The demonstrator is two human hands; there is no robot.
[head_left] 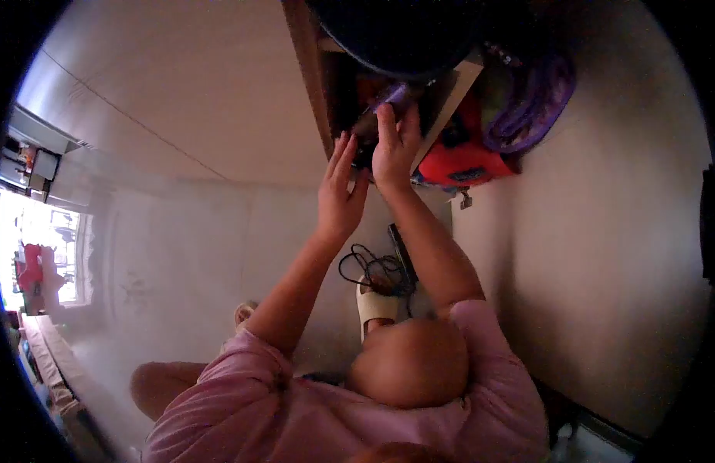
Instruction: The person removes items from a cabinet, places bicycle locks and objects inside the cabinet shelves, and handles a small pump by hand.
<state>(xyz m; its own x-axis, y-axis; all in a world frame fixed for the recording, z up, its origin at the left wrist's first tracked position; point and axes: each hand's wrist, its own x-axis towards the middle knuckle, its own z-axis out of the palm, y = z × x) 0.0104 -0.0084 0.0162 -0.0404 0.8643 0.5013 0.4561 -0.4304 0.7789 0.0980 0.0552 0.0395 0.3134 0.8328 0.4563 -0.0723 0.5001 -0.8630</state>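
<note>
Both hands reach into an open wooden drawer or compartment (459,91) at the top centre. My left hand (343,189) rests at its left inner side, fingers stretched out and close together over the dark contents. Just right of it, my right hand (395,148) has its fingers raised and apart, touching or very near a purple item (396,96). Whether that item is gripped cannot be made out. The contents below the hands are dark and blurred.
A dark round object (404,35) overhangs the compartment. Right of it are a red bag (469,158) and a purple-edged item (531,116). On the floor lie a black cable (361,262) and a black bar (402,251), near a sandalled foot (377,305).
</note>
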